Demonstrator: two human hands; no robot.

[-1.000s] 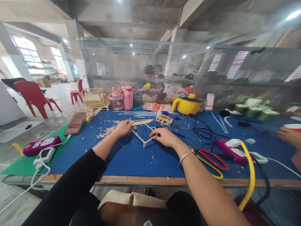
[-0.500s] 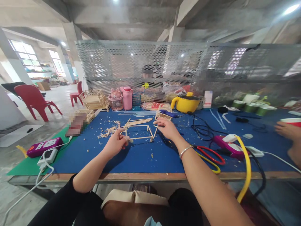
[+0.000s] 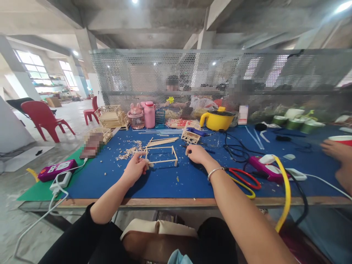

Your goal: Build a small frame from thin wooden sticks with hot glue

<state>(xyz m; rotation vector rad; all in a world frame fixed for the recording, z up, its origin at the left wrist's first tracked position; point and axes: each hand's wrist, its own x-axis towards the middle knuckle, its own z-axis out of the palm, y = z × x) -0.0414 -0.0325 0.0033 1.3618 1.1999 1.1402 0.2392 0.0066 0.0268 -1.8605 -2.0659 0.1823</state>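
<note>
A small open frame of thin wooden sticks stands on the blue table mat. My left hand is closed on its left end, thumb and fingers at the corner. To the right of the frame, apart from it, is my right hand, its fingers curled together low over the mat. Whatever those fingers hold, if anything, is hidden. Behind the frame lie several loose wooden sticks. A heap of wood scraps is beyond my left hand. A glue gun with a blue body rests across a small stick-built piece.
A yellow electric pot and pink bottles stand along the mesh partition. Red-handled scissors or pliers, black cords and a purple power strip lie to the right. Another person's hand holds a cup at far right.
My right hand has drawn away from the frame's right end and come down nearer to me. The slanted stick seen beneath its fingers is no longer visible there. My left hand keeps its hold.
</note>
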